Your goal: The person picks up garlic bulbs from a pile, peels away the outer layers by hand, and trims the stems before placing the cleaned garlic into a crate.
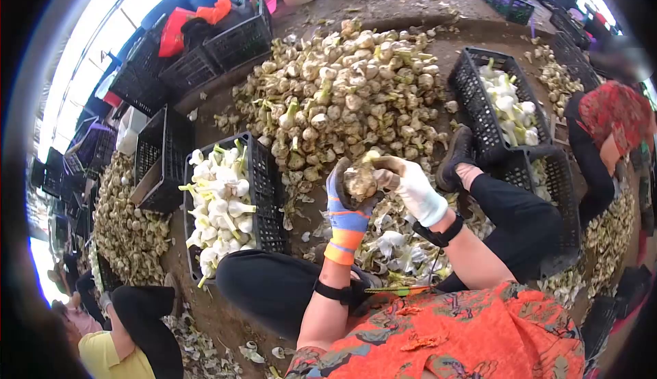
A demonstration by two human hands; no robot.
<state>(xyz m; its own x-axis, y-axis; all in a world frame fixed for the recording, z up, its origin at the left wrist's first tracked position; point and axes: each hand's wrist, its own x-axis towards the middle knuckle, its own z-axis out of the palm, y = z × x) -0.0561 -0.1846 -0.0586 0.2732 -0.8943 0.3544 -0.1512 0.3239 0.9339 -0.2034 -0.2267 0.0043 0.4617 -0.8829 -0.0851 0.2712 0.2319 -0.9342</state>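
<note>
A brownish, unpeeled garlic bulb (361, 182) with a short pale stem is held between my two hands, in front of the big heap of dirty garlic (349, 98). My left hand (348, 208), in a blue and orange striped glove with a dark palm, wraps around the bulb from the left. My right hand (415, 189), in a white glove with soiled fingertips, pinches at the bulb's right side; exactly what those fingertips grip is hard to make out. Loose garlic skins (397, 242) lie on the ground below my hands, between my legs.
A black crate (268, 204) of cleaned white garlic stands at left, another black crate (472, 102) at right. Co-workers sit at far left, in a yellow shirt (116, 355), and far right, in a red patterned top (616, 115). An upright black crate (164, 153) stands further left.
</note>
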